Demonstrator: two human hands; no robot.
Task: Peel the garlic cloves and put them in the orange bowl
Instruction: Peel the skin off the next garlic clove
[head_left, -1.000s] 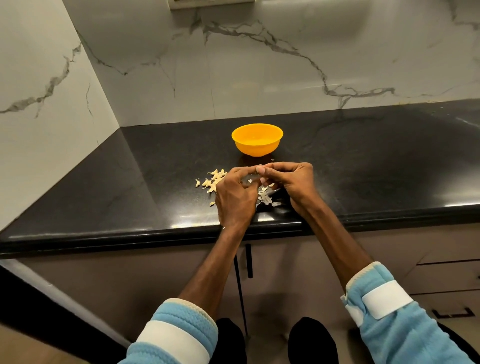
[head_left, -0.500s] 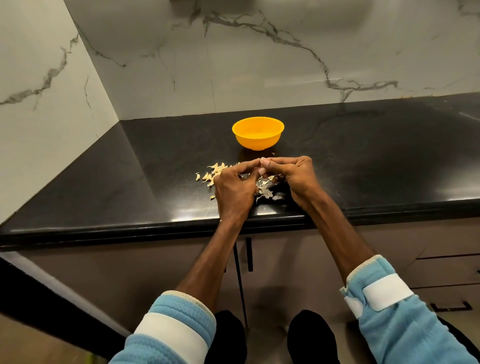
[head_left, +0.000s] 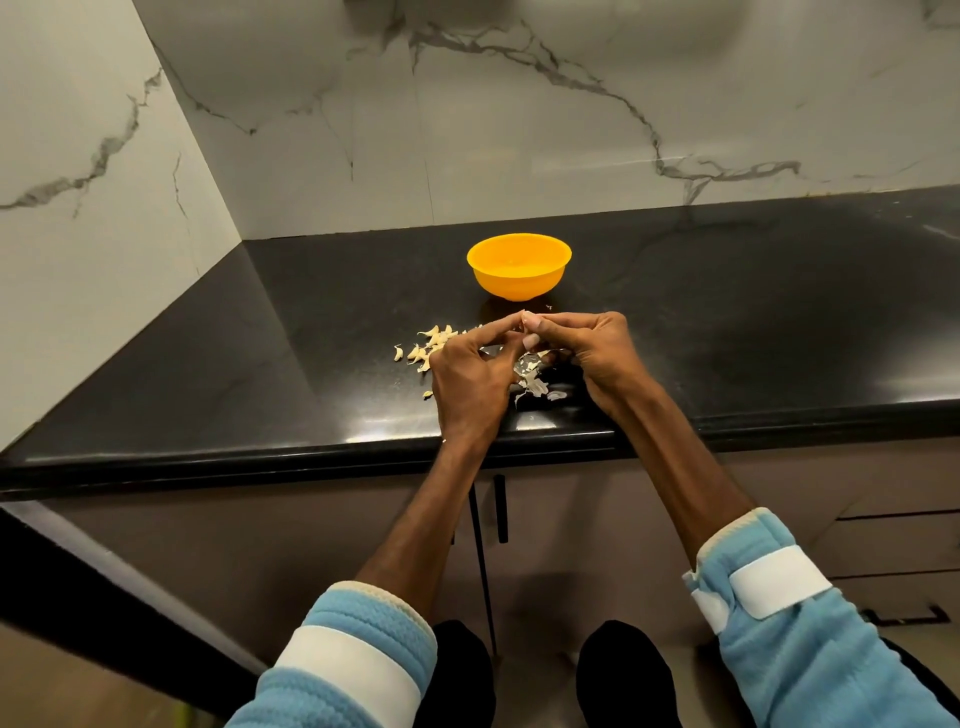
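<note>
Just before the orange bowl (head_left: 518, 270), my left hand (head_left: 470, 387) and right hand (head_left: 597, 356) pinch a garlic clove (head_left: 525, 322) between curled fingers (head_left: 563, 323); only its pale tip shows. I cannot make out the bowl's contents.

Both forearms (head_left: 415, 525) are stretching forward and converging; the left grip (head_left: 470, 379) and right grip (head_left: 597, 353) are meeting fingertip to fingertip, fingers curled, pinching a garlic clove (head_left: 524, 322) between them.
</note>
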